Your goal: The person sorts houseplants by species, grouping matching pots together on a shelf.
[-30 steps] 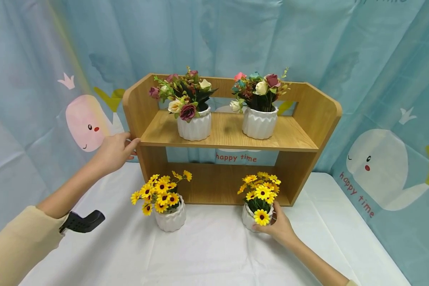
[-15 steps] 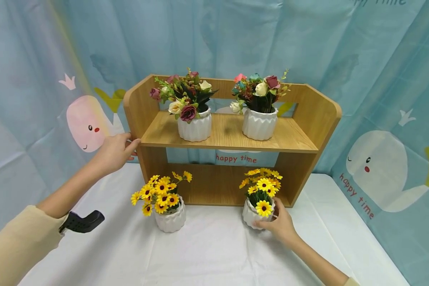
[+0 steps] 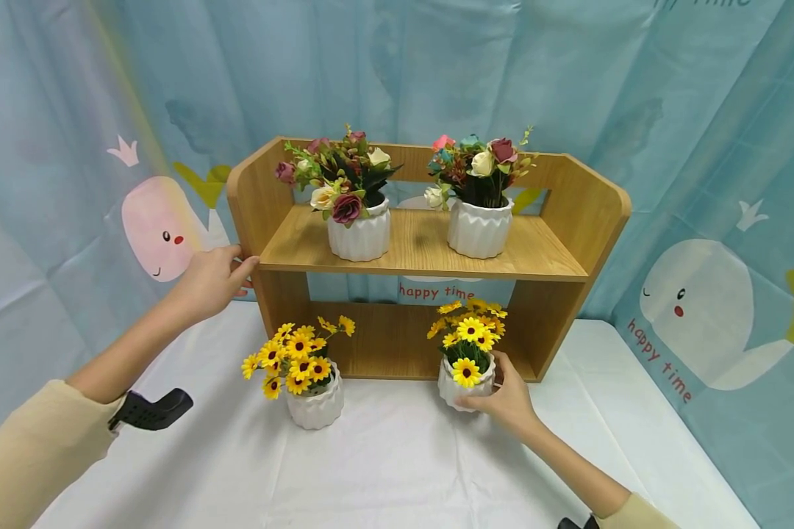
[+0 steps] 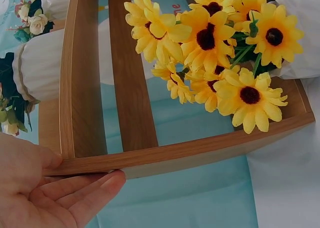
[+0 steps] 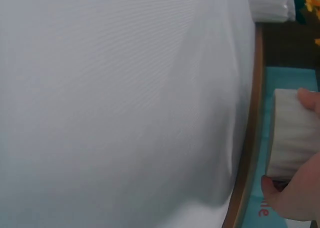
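My left hand [image 3: 210,285] grips the left side panel of a two-tier wooden shelf [image 3: 423,275]; in the left wrist view the thumb lies on one face and the fingers [image 4: 90,194] on the other. My right hand [image 3: 508,400] holds a white fluted flowerpot [image 3: 455,395] of yellow artificial sunflowers [image 3: 470,330] by its side. That pot is upright in front of the lower tier's right half, seemingly off the table. The right wrist view shows thumb and fingers around the white pot [image 5: 292,133]. A matching sunflower pot [image 3: 317,405] stands before the lower tier's left end.
Two white pots of artificial roses, one left [image 3: 360,239] and one right [image 3: 479,231], stand on the upper tier. A white cloth [image 3: 384,477] covers the table. Blue printed curtains [image 3: 403,66] hang behind and at both sides.
My right hand has raised the sunflower pot slightly and carried it left and toward the shelf. My left hand stays on the shelf panel.
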`<state>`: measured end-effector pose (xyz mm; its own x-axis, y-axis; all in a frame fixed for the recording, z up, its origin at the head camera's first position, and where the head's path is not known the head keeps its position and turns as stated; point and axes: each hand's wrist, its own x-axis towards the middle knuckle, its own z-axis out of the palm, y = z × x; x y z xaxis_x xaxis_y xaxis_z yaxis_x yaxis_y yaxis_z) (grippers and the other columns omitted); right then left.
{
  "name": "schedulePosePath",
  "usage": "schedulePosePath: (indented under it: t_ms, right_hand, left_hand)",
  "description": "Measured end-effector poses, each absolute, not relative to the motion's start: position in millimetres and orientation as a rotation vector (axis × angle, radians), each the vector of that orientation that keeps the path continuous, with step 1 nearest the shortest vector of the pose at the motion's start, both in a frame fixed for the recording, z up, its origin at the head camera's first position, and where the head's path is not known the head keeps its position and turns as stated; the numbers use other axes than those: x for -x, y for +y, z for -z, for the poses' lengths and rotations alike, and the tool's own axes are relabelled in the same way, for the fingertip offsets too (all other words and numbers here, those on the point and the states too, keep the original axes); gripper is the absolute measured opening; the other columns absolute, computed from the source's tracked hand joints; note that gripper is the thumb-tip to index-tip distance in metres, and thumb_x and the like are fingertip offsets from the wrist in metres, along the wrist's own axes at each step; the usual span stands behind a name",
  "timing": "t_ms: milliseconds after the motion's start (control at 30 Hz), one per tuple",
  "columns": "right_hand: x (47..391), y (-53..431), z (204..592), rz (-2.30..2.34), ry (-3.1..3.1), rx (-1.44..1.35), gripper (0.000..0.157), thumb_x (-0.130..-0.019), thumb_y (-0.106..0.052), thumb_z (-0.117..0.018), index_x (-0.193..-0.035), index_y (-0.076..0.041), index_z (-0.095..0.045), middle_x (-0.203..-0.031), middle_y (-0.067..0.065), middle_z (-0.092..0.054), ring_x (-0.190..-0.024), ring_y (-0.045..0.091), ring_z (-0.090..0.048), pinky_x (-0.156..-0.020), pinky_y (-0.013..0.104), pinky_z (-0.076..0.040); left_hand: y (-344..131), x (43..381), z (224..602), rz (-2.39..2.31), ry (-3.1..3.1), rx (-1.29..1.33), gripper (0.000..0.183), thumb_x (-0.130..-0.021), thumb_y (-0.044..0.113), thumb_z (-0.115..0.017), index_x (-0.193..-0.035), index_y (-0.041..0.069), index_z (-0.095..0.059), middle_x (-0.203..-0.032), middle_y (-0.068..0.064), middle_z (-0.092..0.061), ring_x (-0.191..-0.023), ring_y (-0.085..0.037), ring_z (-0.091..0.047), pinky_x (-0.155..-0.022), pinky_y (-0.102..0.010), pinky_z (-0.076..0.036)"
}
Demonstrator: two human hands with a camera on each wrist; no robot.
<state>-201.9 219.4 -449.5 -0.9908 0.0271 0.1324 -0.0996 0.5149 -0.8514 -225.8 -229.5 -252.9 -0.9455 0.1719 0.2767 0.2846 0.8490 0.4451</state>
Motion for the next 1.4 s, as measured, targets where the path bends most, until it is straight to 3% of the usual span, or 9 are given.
schedulePosePath:
  t_ms: [367,1233,1400]
  right_hand:
    - [217,185,446,-1.492,-2.59,-0.124,0.099,-0.063,-0.025,-0.096,-0.144,-0.008,-0.042,-0.13,0.014,-0.06,-0.11,0.029,-0.06,-0.093,0.044,-0.054]
    - [270,103,447,-1.55,-2.506,-0.29,0.105,-0.063,-0.024,-0.097,-0.15,-0.007,-0.039,-0.142,0.016,-0.055,-0.129,0.034,-0.055,-0.104,0.05,-0.049]
    - [281,86,454,-1.574,-2.483,-0.278,0.103,-0.062,-0.023,-0.097,-0.147,-0.008,-0.041,-0.136,0.016,-0.059,-0.125,0.034,-0.058,-0.102,0.049,-0.05]
  left_hand:
    - [-231,226,253,0.723,-2.799,0.348,0.042,-0.108,0.024,-0.045,-0.115,-0.015,-0.056,-0.092,-0.029,-0.071,-0.071,-0.031,-0.072,-0.057,-0.03,-0.055]
    - [-231,227,256,0.717,-2.778,0.362,0.041,-0.108,0.023,-0.045,-0.114,-0.015,-0.057,-0.094,-0.03,-0.07,-0.072,-0.032,-0.073,-0.063,-0.041,-0.06]
    - [-232,227,257,0.709,-2.776,0.366,0.041,-0.108,0.024,-0.045,-0.114,-0.015,-0.057,-0.094,-0.029,-0.07,-0.072,-0.033,-0.072,-0.062,-0.04,-0.06]
